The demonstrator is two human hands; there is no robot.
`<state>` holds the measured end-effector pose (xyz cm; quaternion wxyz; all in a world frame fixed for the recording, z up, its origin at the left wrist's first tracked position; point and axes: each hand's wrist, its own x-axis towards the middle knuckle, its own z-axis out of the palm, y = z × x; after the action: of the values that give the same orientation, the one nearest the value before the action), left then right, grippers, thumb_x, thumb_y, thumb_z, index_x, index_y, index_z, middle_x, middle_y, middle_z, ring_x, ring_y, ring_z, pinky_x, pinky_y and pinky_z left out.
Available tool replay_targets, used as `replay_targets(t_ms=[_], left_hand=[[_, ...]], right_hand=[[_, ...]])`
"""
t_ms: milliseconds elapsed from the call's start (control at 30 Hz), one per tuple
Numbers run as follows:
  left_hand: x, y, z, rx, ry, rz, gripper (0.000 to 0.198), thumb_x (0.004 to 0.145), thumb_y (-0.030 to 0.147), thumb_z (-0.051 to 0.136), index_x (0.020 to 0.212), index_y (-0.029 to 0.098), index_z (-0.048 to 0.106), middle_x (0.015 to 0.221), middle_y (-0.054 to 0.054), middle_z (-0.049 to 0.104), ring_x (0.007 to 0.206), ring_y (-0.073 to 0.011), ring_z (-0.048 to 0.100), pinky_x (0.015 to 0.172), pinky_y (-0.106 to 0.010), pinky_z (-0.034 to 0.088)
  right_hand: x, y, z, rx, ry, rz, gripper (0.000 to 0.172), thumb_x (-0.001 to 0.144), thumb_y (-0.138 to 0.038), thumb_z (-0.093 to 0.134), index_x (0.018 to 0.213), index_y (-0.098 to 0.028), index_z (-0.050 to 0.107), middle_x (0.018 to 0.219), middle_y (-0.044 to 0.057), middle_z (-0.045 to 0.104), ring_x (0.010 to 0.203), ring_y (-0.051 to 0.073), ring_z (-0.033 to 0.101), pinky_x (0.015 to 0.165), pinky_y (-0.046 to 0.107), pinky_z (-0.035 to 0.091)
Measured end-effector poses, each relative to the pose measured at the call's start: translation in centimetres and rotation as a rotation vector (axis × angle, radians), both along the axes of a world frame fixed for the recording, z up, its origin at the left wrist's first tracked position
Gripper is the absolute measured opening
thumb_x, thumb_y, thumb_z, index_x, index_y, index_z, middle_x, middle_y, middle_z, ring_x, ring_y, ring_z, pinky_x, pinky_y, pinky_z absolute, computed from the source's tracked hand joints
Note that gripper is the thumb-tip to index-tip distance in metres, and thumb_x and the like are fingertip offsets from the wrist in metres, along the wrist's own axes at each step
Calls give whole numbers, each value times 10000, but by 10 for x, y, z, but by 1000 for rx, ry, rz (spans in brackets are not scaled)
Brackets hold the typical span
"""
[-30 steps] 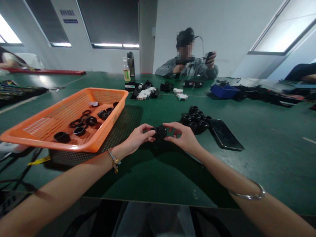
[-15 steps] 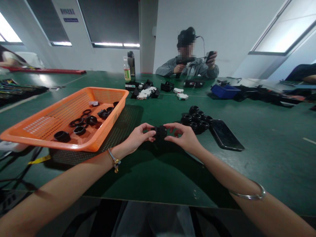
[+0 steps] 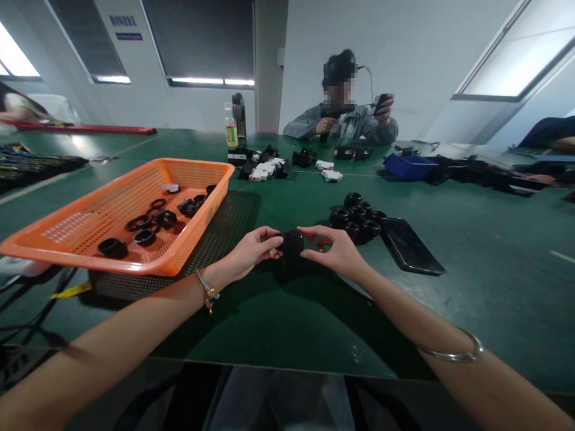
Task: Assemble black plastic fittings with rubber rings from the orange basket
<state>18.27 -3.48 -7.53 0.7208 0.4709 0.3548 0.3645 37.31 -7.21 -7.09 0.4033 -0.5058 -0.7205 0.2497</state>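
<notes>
Between my two hands, just above the green table (image 3: 287, 335), is a black ribbed cylindrical fitting (image 3: 293, 241). My left hand (image 3: 258, 245) pinches its left end between thumb and fingers. The thumb and fingertips of my right hand (image 3: 335, 248) close around its right end. Just beyond my right hand lies a pile of black ring-shaped fittings (image 3: 357, 214). An orange basket (image 3: 197, 242) to the left holds loose black rings (image 3: 139, 222) and a black fitting (image 3: 113, 248), among others.
A dark phone (image 3: 413, 246) lies right of the pile. Farther back are white parts (image 3: 269, 169), black parts (image 3: 304, 157), a blue bin (image 3: 409, 167) and a bottle (image 3: 230, 127). A person (image 3: 345, 123) sits across the table. Cables (image 3: 40, 299) run at the left.
Both hands stay nearly in place, still on the black fitting. My right fingers have shifted very slightly around its end.
</notes>
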Motion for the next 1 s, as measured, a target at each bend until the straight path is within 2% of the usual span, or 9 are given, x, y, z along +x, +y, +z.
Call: replay_targets(t_ms=[267,467,667,800,1000], left_hand=[[-1,1,0,-13,-1,-5,222,641,153,717,758,114,533,674,30,563,529,-41,557,530,-164,422],[-2,2,-2,19,-7,-19,267,615,203,741,765,117,538,674,38,558,530,-37,548,539,-171,425],[-2,1,-1,43,5,-14,270,616,209,735,775,118,538,689,34,567,534,-39,554,553,-181,427],[-2,0,0,54,8,-9,289,594,222,747,763,120,536,680,41,568,520,-39,552,553,-185,428],[-1,-1,0,61,7,-3,313,581,240,756,768,116,538,682,41,573,523,-39,555,554,-184,429]], right_hand=[[1,2,-2,63,12,10,339,624,-250,673,961,-212,691,999,63,642,691,137,559,511,242,431],[0,1,-2,45,60,-2,481,612,-222,683,1088,-220,616,902,37,674,648,129,535,484,233,412],[-2,-1,1,55,23,-23,318,617,-234,691,934,-217,678,893,36,694,687,157,574,551,273,447],[-1,0,1,49,13,-34,327,629,-261,691,952,-215,684,889,39,702,708,168,596,565,278,450],[-1,0,1,5,15,-42,354,640,-305,691,975,-191,686,859,43,707,628,145,575,532,267,426]])
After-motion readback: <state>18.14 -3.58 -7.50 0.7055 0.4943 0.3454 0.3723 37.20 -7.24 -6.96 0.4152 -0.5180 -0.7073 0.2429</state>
